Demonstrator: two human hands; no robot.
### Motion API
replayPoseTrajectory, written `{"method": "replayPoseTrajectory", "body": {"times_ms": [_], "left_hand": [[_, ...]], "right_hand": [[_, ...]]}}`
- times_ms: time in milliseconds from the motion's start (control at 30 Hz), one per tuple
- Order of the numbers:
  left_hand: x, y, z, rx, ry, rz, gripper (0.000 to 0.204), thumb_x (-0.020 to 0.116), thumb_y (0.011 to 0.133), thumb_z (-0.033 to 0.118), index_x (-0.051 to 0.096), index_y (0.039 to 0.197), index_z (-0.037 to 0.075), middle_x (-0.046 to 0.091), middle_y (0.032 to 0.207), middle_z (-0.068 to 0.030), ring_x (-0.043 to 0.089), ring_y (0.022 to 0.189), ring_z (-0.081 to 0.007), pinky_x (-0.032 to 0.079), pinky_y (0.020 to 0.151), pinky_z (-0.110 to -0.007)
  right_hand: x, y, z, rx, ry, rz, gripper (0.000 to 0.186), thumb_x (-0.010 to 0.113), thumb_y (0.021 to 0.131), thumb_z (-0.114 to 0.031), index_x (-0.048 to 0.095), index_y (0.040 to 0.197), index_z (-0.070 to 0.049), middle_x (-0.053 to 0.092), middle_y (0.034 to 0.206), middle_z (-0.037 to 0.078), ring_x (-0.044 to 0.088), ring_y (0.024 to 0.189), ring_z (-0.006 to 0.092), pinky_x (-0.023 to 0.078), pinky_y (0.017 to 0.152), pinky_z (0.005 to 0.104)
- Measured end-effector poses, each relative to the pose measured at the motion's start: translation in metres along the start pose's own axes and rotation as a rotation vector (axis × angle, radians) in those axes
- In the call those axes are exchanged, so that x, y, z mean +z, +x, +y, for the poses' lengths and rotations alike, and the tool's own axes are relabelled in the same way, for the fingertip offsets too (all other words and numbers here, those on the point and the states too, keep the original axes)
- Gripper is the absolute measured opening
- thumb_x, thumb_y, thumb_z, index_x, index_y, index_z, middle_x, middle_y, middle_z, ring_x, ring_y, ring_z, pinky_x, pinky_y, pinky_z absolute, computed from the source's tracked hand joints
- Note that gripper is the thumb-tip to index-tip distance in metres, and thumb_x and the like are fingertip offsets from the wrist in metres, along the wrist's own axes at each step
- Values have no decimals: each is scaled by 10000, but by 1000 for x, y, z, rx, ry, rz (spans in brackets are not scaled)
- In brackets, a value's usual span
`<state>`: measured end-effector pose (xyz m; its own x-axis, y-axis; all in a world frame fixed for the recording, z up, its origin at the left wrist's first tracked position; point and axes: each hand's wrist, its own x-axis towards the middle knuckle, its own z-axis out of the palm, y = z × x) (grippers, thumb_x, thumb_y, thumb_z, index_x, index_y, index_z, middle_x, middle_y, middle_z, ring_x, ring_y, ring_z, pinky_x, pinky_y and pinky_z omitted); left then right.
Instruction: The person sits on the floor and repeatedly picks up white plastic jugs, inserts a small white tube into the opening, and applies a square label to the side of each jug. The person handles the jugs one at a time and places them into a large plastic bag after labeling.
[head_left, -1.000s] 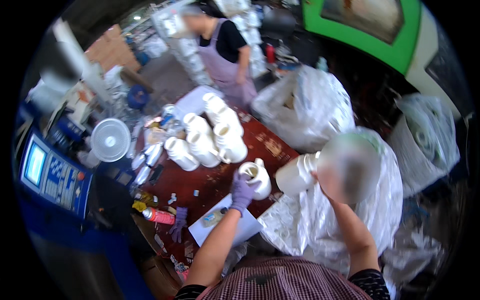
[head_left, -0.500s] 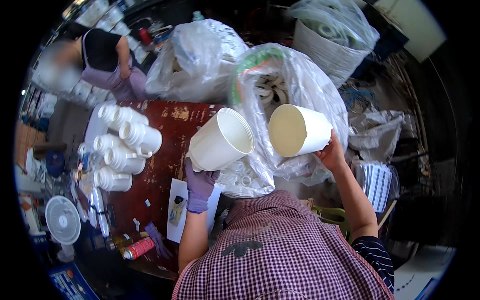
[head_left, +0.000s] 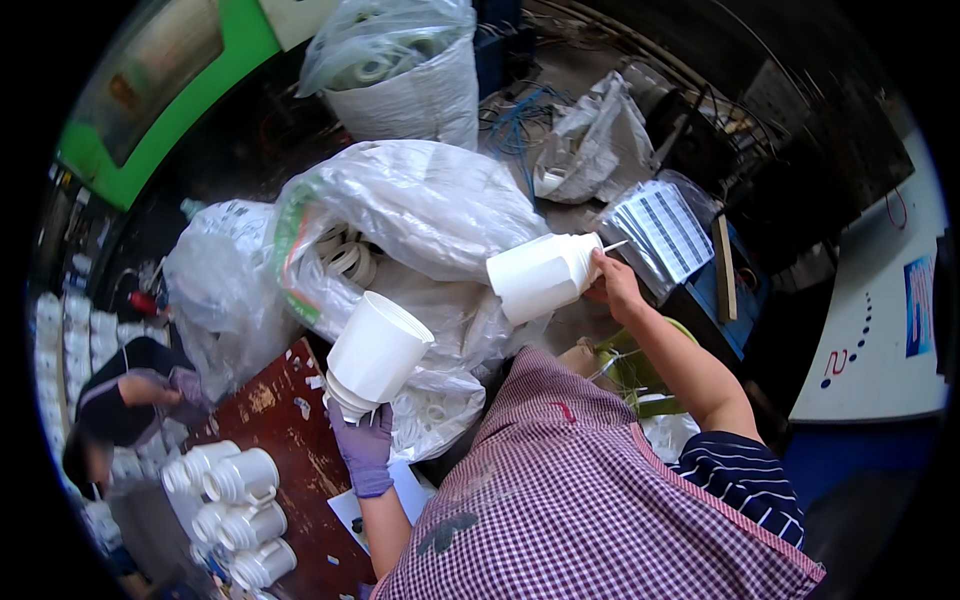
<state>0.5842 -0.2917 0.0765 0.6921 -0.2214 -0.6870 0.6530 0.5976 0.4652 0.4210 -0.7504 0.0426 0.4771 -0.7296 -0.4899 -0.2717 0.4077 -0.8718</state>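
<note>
My left hand (head_left: 365, 450), in a purple glove, is closed round the ribbed narrow end of a white plastic container (head_left: 380, 345). Its wide rim tilts up and away, and nothing can be seen inside. My bare right hand (head_left: 615, 285) grips a second white plastic container (head_left: 535, 280) by its stepped neck. This one lies tilted, with its broad end toward the left. A thin pale spike (head_left: 617, 244) sticks out beside the neck, just above my fingers. The two containers are apart, held in front of my checked apron (head_left: 560, 480).
A large clear plastic bag (head_left: 430, 200) with pale rings inside stands ahead. White handled jugs (head_left: 243, 475) are on the worn red table (head_left: 310, 440) at lower left, near another person (head_left: 130, 400). Bundled sheets (head_left: 660, 230) lie to the right, beside a wooden stick (head_left: 724, 268).
My view has swung right, so the table and jugs sit lower left. The right-hand container has turned, its neck now showing instead of its flat end. Both hands keep their hold.
</note>
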Motion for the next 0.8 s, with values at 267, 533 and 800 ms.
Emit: {"method": "replayPoseTrajectory", "body": {"times_ms": [267,533,800], "left_hand": [[124,53,-12,14,83,-209,597,606,904,480,458,1392,170,357,1444,-136,439,1276,-286,477,1016,-489],[256,146,-29,-135,200,-328,608,612,932,403,424,1432,111,343,1486,-144,382,1344,-317,379,1108,-482],[334,213,-80,246,583,-302,637,587,965,364,362,1445,12,431,1406,-159,472,1264,-321,440,1052,-428]], "right_hand": [[-137,91,20,-98,-75,388,481,664,893,-500,677,924,-20,639,809,40,596,668,161,499,634,319],[-134,176,1,-528,-409,686,359,760,834,-325,653,883,15,576,1017,172,580,898,332,465,834,402],[-113,161,-85,-690,-785,447,276,782,803,-239,633,868,-16,619,1084,145,612,998,315,481,873,372]]}}
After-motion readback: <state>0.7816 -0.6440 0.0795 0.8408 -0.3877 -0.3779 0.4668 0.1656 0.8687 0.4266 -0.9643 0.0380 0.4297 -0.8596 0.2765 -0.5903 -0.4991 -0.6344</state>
